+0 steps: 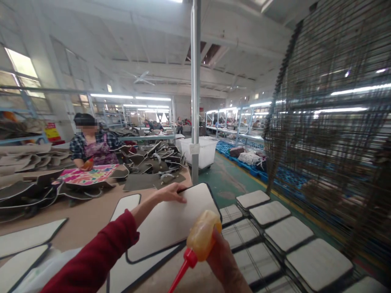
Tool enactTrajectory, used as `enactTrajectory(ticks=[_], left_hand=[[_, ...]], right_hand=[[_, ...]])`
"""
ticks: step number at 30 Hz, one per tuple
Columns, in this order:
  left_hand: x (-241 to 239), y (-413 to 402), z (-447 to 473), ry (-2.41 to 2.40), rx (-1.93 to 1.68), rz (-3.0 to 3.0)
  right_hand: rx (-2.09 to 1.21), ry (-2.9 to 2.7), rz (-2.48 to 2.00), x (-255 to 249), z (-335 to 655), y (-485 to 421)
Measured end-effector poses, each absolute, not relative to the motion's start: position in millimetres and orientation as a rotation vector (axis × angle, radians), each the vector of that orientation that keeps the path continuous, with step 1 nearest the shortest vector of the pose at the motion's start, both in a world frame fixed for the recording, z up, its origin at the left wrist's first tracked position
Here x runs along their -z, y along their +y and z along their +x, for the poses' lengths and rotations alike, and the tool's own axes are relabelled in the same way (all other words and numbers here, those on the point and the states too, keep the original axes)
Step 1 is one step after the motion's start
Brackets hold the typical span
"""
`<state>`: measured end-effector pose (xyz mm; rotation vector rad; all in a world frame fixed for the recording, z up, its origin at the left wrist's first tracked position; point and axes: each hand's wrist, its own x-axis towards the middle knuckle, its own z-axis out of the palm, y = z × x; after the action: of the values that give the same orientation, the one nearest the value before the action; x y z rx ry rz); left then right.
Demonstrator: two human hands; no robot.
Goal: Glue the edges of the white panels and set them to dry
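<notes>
My left hand (171, 193) holds the far edge of a white panel with black edging (171, 221), thumb on its top face and fingers over the rim. The panel is tilted above the table and partly covers another white panel (128, 272). In my right hand (222, 258) is a squeeze bottle (202, 235) of amber liquid. Its red nozzle (185, 266) points down to the lower left, in front of the panel's near edge. The nozzle's tip runs close to the bottom of the view.
Stacks of pale panels (317, 260) stand at the right. More white panels (30, 236) lie on the brown table (100, 213) at left. Across it, a co-worker (94, 142) handles a bottle over patterned fabric (88, 174), among dark trimmed pieces (152, 165). A metal post (195, 101) rises at the table's far end.
</notes>
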<state>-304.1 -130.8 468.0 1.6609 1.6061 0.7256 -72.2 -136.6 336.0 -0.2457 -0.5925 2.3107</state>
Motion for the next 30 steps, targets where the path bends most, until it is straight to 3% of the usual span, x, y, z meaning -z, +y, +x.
enactTrajectory(ticks=[5, 16, 30], left_hand=[[-462, -156, -326, 1.500, -0.830, 1.437], [-472, -220, -317, 1.282, -0.624, 1.385], [-486, -229, -315, 1.248, -0.563, 1.330]], right_hand=[[-2.263, -0.574, -0.285, -348, -41, -127], [-1.589, -0.807, -0.284, -439, -23, -63], [-1.632, -1.087, -0.223, -450, -23, -67]])
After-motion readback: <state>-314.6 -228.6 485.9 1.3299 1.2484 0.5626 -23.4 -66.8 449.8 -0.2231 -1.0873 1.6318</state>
